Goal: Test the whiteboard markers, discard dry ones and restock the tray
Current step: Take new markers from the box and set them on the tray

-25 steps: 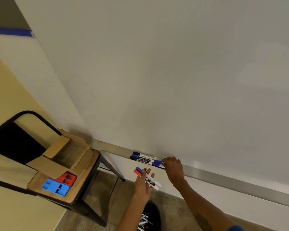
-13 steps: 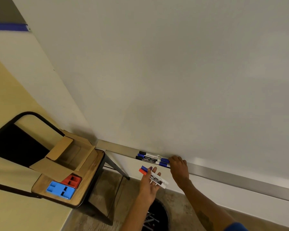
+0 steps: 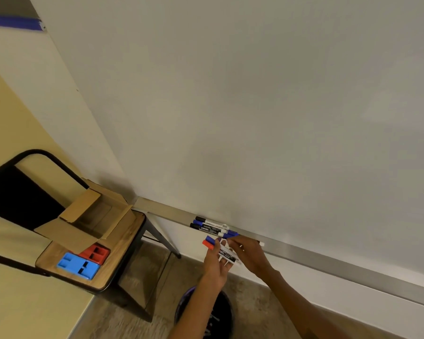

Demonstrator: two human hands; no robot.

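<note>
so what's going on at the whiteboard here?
A person is sorting markers at the whiteboard tray. The left hand carries two markers, one red-capped and one blue-capped, across its fingers. The right hand grips another marker at the tray, beside the tray markers lying there. A dark bin sits below.

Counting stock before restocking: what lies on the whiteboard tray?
Black- and blue-capped markers lie on the tray; the right hand covers their right ends, so the exact count is hidden.
</note>
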